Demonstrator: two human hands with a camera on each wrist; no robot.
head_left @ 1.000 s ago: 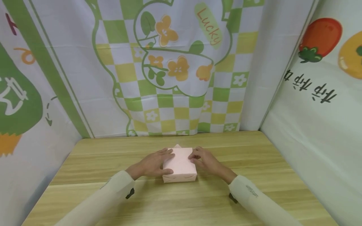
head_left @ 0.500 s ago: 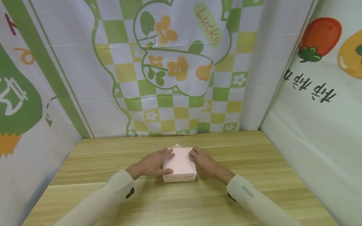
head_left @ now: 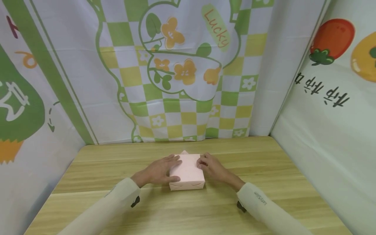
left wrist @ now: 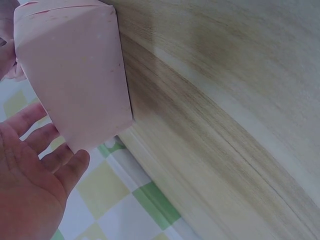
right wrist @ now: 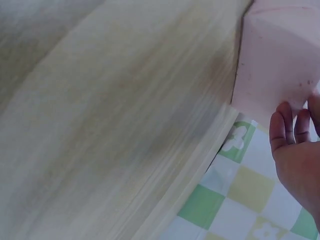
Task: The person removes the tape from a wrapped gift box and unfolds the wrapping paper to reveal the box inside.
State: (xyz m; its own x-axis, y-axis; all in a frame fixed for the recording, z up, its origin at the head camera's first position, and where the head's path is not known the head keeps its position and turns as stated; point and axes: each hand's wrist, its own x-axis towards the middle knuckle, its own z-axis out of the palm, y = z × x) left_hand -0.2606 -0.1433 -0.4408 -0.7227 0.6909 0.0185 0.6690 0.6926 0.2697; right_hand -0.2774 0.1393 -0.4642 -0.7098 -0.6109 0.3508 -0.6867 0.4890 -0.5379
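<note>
On the wooden table sits a pink paper-wrapped box (head_left: 187, 172), with folded creases on its near side and a small pointed flap (head_left: 184, 152) showing behind its far edge. My left hand (head_left: 158, 169) lies across the left part of the top, fingers spread and fairly straight. In the left wrist view the left fingertips (left wrist: 81, 156) rest along the box's edge. At the right top edge, my right hand (head_left: 213, 166) pinches the box with curled fingers and thumb. The right wrist view shows the right fingers (right wrist: 285, 117) bent against the box's side (right wrist: 275, 65).
The wooden table (head_left: 188, 212) extends around the box on every side. A checkered, flowered curtain (head_left: 182, 117) hangs just behind the far table edge. Printed cloth walls (head_left: 329, 137) stand at the left and right.
My right fingers shift slightly along the box's right edge, closing into a tighter curl and then loosening a little. The left hand and the box stay in place.
</note>
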